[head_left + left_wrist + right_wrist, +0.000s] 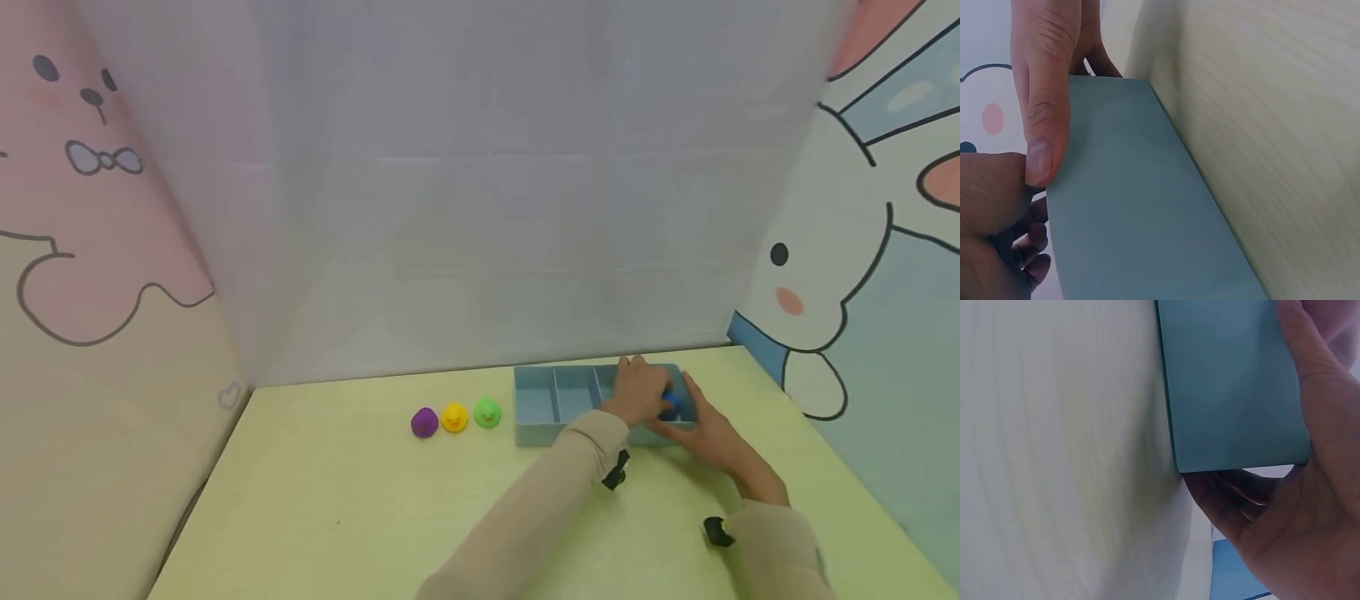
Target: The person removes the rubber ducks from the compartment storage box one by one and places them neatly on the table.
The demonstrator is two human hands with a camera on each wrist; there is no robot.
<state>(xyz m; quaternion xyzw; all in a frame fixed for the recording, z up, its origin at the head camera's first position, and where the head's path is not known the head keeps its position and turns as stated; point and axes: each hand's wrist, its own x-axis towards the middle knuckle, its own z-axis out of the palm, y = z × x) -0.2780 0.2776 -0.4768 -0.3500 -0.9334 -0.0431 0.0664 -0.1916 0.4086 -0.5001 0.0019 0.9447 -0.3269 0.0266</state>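
A blue-grey divided box [534,434] stands at the back right of the table. My left hand [636,393] reaches over its right part, fingertips at a small blue toy [670,406] in the rightmost section. The fingers bend around the toy and partly hide it. My right hand [712,433] grips the box's right end, thumb along the front rim and fingers around the end wall. In the right wrist view, the fingers [1229,503] curl behind that end wall. The left wrist view shows the right thumb [1046,125] over the rim beside my left hand [988,194].
Left of the box, a purple toy duck [424,422], a yellow duck [454,418] and a green duck [487,412] stand in a row on the pale table [322,492]. A white curtain [450,208] hangs behind the table, with printed cartoon panels at both sides.
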